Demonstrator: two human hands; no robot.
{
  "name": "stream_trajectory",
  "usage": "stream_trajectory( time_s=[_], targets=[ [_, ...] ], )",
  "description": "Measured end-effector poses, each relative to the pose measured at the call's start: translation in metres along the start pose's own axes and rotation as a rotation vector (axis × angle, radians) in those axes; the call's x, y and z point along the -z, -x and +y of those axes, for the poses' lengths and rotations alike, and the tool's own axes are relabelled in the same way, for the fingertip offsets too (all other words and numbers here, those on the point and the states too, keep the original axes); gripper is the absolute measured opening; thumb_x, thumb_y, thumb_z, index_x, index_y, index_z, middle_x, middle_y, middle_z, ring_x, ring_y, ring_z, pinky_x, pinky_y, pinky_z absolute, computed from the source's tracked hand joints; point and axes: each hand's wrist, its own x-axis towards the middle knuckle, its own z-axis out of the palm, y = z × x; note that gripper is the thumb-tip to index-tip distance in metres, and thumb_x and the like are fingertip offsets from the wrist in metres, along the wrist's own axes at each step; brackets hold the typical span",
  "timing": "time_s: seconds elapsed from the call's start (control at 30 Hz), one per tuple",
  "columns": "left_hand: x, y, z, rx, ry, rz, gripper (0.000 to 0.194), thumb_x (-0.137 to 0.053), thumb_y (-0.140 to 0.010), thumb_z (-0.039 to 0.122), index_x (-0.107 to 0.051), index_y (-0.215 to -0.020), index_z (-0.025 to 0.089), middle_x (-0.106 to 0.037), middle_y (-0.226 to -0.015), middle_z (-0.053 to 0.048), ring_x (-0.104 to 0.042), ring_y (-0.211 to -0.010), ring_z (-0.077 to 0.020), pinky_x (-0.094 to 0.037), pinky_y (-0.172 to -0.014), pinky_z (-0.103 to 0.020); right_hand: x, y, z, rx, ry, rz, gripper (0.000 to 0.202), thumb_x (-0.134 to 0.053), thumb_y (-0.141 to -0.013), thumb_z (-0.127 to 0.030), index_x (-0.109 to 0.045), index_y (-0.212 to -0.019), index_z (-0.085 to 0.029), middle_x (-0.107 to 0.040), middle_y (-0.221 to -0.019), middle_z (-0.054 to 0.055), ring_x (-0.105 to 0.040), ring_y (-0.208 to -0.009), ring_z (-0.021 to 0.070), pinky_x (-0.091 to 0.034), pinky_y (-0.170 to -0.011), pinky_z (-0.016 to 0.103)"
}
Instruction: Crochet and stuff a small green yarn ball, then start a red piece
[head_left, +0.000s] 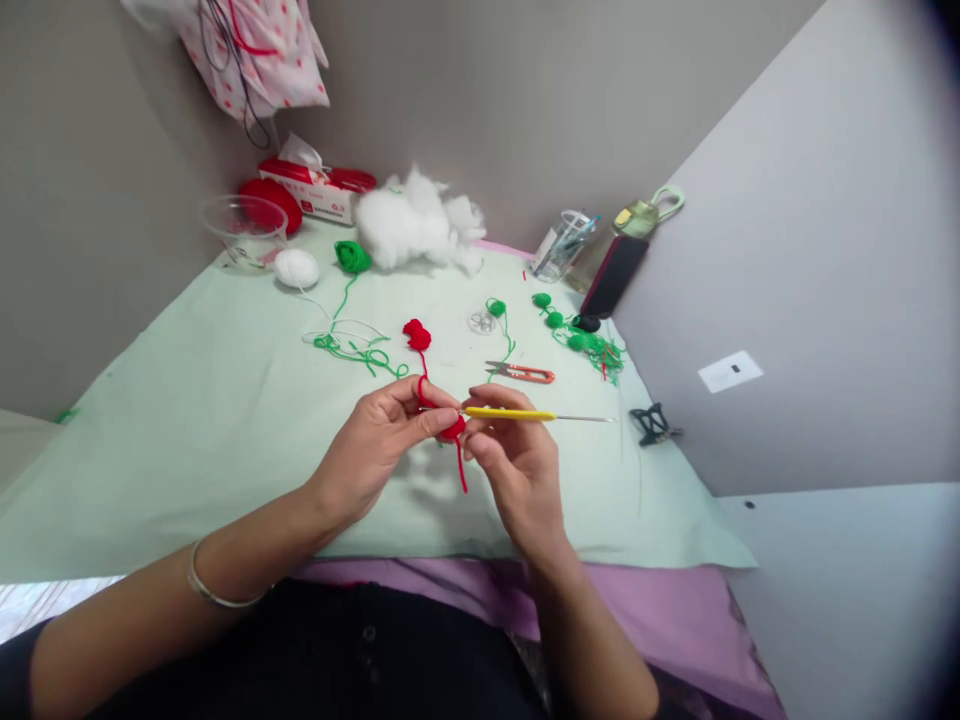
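Note:
My left hand pinches a small red crochet piece between thumb and fingers, with red yarn looped over its index finger. A short red tail hangs below the piece. The yarn runs up to a small red yarn bundle on the table. The yellow-handled crochet hook lies level, its left end at the red piece and its bare metal end pointing right. Around the hook's handle, my right hand has its fingers behind and its thumb bent below.
Orange-handled snips lie just beyond my right hand. Farther back are white stuffing, a green yarn ball, a white ball, a tissue box and a plastic tub. Green pieces and a black clip sit right.

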Motion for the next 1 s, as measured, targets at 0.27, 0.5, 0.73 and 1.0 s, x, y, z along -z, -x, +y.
stream_trajectory(
  time_s=[0.27, 0.5, 0.73, 1.0],
  targets=[
    [0.022, -0.018, 0.037, 0.047, 0.052, -0.081, 0.019, -0.08, -0.084, 0.028, -0.067, -0.078, 0.017, -0.064, -0.076, 0.004, -0.061, -0.069, -0.0075, -0.05, -0.069, -0.02, 0.022, -0.043, -0.016, -0.059, 0.261, -0.312, 0.021, -0.059, -0.099, -0.033, -0.066, -0.084, -0.02, -0.062, -0.075, -0.001, -0.055, -0.068, 0.0112, -0.043, -0.063, 0.025],
    [0.041, -0.036, 0.045, 0.066, 0.013, -0.152, 0.015, -0.078, -0.088, 0.028, -0.069, -0.081, 0.018, -0.068, -0.076, 0.002, -0.066, -0.072, -0.0087, -0.052, -0.07, -0.018, 0.014, -0.071, -0.014, -0.186, 0.192, -0.639, 0.023, -0.059, -0.099, -0.041, -0.068, -0.098, -0.02, -0.067, -0.08, 0.0, -0.057, -0.07, 0.0121, -0.045, -0.067, 0.025],
    [0.055, -0.057, 0.047, 0.111, 0.071, -0.244, 0.017, -0.078, -0.088, 0.031, -0.07, -0.083, 0.017, -0.067, -0.079, 0.001, -0.067, -0.072, -0.01, -0.053, -0.075, -0.022, 0.019, -0.103, 0.002, -0.311, -0.082, -0.609, 0.032, -0.058, -0.099, -0.045, -0.073, -0.095, -0.017, -0.072, -0.085, 0.004, -0.058, -0.071, 0.0125, -0.045, -0.069, 0.026],
    [0.059, -0.083, 0.036, 0.121, -0.017, -0.184, 0.018, -0.08, -0.085, 0.032, -0.071, -0.08, 0.017, -0.064, -0.08, 0.002, -0.062, -0.073, -0.0093, -0.049, -0.07, -0.021, 0.009, -0.12, 0.025, -0.608, -0.401, -0.602, 0.039, -0.072, -0.087, -0.053, -0.065, -0.076, -0.016, -0.062, -0.06, -0.001, -0.049, -0.052, 0.0084, -0.035, -0.053, 0.023]
  ],
)
